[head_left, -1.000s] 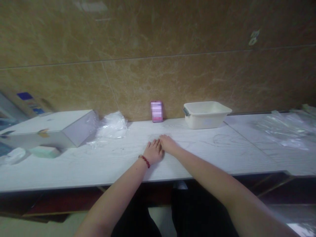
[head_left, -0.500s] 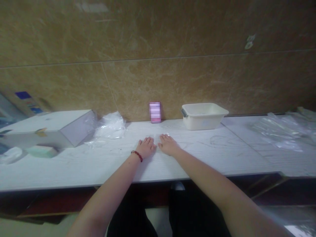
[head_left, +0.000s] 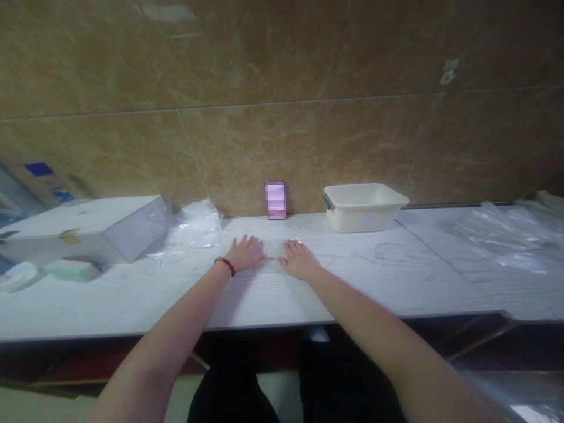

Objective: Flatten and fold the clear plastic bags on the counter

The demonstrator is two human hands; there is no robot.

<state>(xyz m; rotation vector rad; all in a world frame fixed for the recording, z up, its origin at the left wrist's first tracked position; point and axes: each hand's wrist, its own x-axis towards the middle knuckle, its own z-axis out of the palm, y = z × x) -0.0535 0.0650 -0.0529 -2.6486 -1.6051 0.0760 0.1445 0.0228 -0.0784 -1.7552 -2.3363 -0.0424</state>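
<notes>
My left hand (head_left: 242,254), with a dark red bead bracelet (head_left: 225,265) at its wrist, lies palm down with its fingers spread. My right hand (head_left: 298,259) is also flat, fingers stretched out. Between the two lies a thin clear plastic piece (head_left: 272,249) on the white wood-grain tabletop (head_left: 282,299); its edges are hard to make out. Fingers of both hands appear to touch it. Behind them a phone (head_left: 275,201) with a blurred screen leans upright against the wall.
A cream plastic basin (head_left: 365,218) with a grey handle stands by the wall at right. Crumpled clear plastic (head_left: 198,223) lies beside a white box (head_left: 132,229) on the left, near a pale green block (head_left: 73,270). More clear plastic bags (head_left: 506,232) lie far right.
My left hand has slid to the left, away from my right hand, uncovering more of the clear plastic between them. My right hand stays in nearly the same spot.
</notes>
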